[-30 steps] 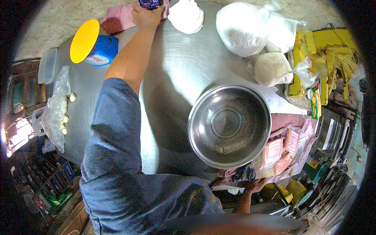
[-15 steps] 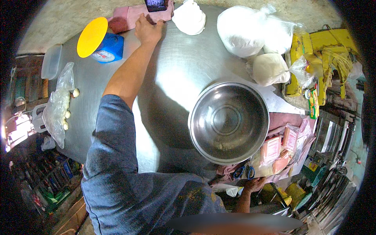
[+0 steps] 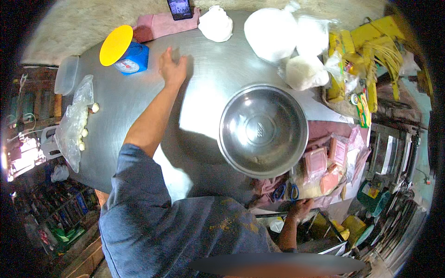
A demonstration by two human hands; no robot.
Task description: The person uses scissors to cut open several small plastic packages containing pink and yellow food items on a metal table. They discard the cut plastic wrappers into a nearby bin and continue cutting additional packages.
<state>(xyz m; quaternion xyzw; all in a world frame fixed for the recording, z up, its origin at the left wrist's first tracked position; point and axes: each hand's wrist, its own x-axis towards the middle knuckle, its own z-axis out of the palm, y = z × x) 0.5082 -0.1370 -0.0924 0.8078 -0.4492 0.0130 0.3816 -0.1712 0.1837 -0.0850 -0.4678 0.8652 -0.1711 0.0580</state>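
Observation:
My left hand [image 3: 172,68] reaches over the metal tabletop with its fingers apart and nothing in them. To its left stands a blue kitchen scale [image 3: 132,58] with a yellow pan [image 3: 116,45]. Beyond the fingers, a folded pink cloth [image 3: 160,27] lies against the wall, and a phone [image 3: 180,8] with a lit screen leans there. At the near right table edge rests my right hand [image 3: 301,209], beside blue-handled scissors [image 3: 294,191]; its fingers are partly hidden. A wide steel bowl [image 3: 263,132] stands between the two hands, with a little pale residue inside.
White filled bags [image 3: 271,34] and a white bundle [image 3: 216,24] line the back. Pink packets [image 3: 316,163] lie on the right. A clear plastic bag [image 3: 74,125] with small pale balls [image 3: 85,133] lies left, near a clear container [image 3: 67,75]. Yellow metal equipment [image 3: 378,34] stands back right.
My left hand has drawn back from the pink cloth below the phone and now hangs nearer me, fingers spread. The view has shifted slightly; my right hand stays at the table edge.

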